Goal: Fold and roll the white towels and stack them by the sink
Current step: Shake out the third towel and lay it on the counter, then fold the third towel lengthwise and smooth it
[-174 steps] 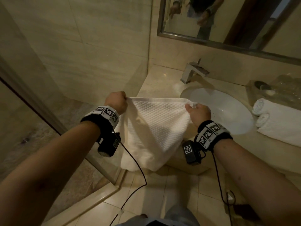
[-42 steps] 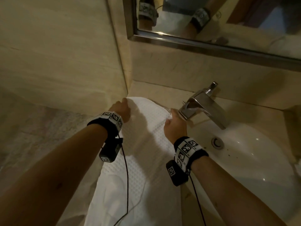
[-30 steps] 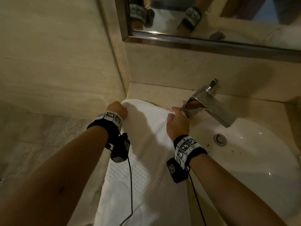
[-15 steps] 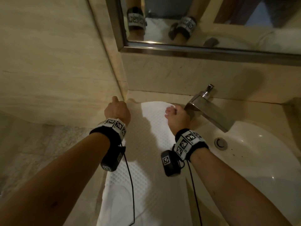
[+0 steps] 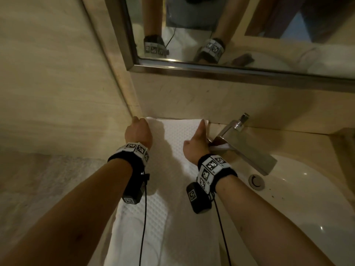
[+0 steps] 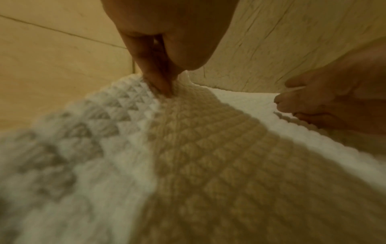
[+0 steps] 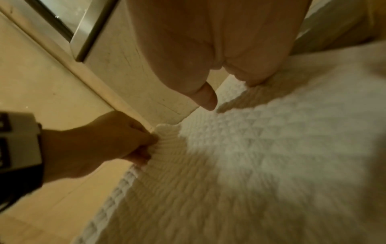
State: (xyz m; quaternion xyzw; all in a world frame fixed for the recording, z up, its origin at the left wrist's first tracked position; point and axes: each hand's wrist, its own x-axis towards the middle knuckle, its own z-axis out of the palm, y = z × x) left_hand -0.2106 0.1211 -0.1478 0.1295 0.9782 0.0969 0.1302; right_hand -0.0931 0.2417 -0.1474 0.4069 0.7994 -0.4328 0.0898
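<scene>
A white waffle-weave towel [image 5: 172,135] lies lengthwise on the counter left of the sink, its far edge against the backsplash and its near end hanging over the counter front. My left hand [image 5: 138,131] pinches the far left corner [image 6: 165,87] between thumb and fingers, as the right wrist view also shows [image 7: 146,142]. My right hand [image 5: 196,144] is at the far right corner beside the faucet. Its fingers curl on the towel's right edge [image 6: 292,107], and its thumb [image 7: 208,99] points forward, lifted just off the cloth.
The chrome faucet [image 5: 244,146] juts over the white sink [image 5: 307,198] right next to my right hand. A framed mirror [image 5: 230,25] hangs above the backsplash. A tiled wall [image 5: 57,83] closes the left side. Wrist camera cables hang over the towel.
Both hands moved forward and carried the towel's far edge up to the backsplash, flattening it. My right thumb has straightened off the cloth.
</scene>
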